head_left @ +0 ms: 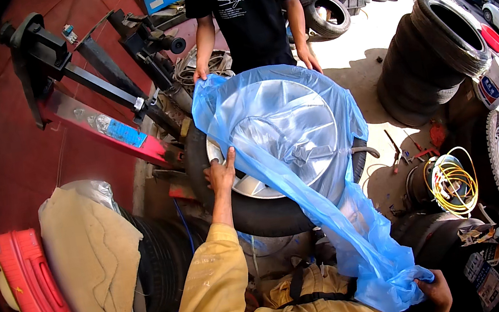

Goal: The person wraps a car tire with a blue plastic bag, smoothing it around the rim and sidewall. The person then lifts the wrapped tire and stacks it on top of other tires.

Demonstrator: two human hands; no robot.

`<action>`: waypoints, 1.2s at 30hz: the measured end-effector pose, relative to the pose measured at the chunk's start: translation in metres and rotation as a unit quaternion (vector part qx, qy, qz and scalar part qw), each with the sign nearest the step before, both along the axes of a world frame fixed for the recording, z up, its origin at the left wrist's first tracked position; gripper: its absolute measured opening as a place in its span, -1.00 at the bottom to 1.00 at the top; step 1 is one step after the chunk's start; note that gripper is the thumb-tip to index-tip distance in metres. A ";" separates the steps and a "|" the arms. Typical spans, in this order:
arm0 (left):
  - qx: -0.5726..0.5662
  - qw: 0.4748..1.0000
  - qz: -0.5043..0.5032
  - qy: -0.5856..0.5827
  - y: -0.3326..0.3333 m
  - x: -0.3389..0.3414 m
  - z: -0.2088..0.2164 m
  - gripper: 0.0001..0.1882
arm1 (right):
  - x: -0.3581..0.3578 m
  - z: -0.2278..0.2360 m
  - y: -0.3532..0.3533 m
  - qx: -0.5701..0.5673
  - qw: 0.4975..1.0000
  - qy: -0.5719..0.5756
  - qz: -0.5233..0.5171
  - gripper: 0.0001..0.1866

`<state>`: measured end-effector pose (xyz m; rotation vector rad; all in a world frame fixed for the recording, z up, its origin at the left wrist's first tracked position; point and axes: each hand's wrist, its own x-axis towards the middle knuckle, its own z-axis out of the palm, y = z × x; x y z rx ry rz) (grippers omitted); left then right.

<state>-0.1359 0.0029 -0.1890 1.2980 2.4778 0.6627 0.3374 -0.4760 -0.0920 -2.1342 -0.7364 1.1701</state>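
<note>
A wheel with a silver alloy rim point(256, 188) and a black tyre point(271, 217) lies flat in front of me. A thin, see-through blue plastic bag point(364, 229) covers most of it and trails toward my lower right. My left hand point(221, 174) rests at the left side of the rim, fingers apart, beside the bag's edge. At the lower right, my right hand point(436, 289) is closed on the bunched end of the bag. Across the wheel stands a person in a black T-shirt point(252, 20), whose hands touch the bag's far edge.
A tyre machine with a red post point(155, 151) stands left. A red case point(37, 288) and beige cloth point(91, 263) lie nearer. Stacked tyres point(423, 65), a coiled yellow hose point(454, 185) and tools are on the right. More tyres point(329, 17) lie behind the person.
</note>
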 end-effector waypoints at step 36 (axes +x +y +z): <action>-0.125 0.780 -0.562 0.245 0.027 -0.160 0.001 -0.27 | -0.054 -0.082 -0.010 -0.057 0.974 0.217 -0.037 -0.68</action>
